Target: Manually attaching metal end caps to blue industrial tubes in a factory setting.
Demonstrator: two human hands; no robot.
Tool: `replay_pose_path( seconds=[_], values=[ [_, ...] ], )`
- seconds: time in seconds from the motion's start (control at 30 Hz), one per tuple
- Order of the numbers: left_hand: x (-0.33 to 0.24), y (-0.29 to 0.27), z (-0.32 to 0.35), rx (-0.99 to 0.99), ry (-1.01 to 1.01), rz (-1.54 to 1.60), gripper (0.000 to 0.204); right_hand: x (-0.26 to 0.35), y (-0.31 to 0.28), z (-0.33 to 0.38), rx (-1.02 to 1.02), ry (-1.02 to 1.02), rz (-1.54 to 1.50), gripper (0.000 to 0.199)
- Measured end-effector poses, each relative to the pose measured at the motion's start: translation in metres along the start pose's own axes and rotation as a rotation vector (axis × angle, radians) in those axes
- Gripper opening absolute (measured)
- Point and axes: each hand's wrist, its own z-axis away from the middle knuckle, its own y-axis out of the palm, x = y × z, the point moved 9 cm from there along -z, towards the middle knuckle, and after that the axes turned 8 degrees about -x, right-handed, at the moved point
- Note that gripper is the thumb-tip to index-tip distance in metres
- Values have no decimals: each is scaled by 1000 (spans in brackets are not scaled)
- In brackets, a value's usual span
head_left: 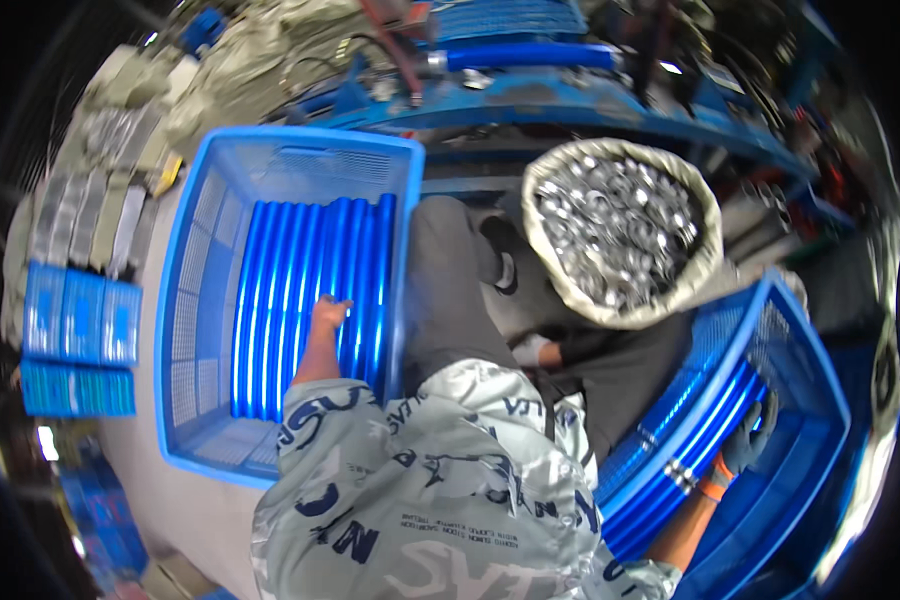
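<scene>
My bare left hand (327, 312) is inside the blue crate on the left, on top of a row of shiny blue tubes (270, 310). Its fingers look curled down over one tube, with a digit sticking out to the right; fine detail is blurred. In the right-hand crate, my right hand (742, 447) wears a dark grey glove with an orange cuff. It lies against the outer side of several blue tubes (660, 490), its fingers looking stretched and apart. Silver ring-like fittings (680, 473) sit around or on these tubes near my right wrist.
Ahead, a pale sack (712, 222) holds many silver metal rings (620, 225). The left crate's rim (177, 300) and the right crate's rim (820, 365) flank my legs. Beyond stands a blue metal bench (530, 95) with a blue tube (530, 57). Blue packs (80, 315) are stacked far left.
</scene>
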Motion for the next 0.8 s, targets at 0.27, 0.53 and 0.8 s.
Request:
replay_pose_path(
  seconds=[0.27, 0.53, 0.8],
  values=[
    [98, 70, 38, 149, -103, 92, 92, 261, 341, 41, 808, -102, -324, 54],
    [193, 89, 98, 225, -269, -26, 88, 280, 482, 145, 886, -713, 407, 64],
    [79, 19, 85, 92, -15, 423, 105, 251, 476, 111, 987, -949, 317, 34]
  ],
)
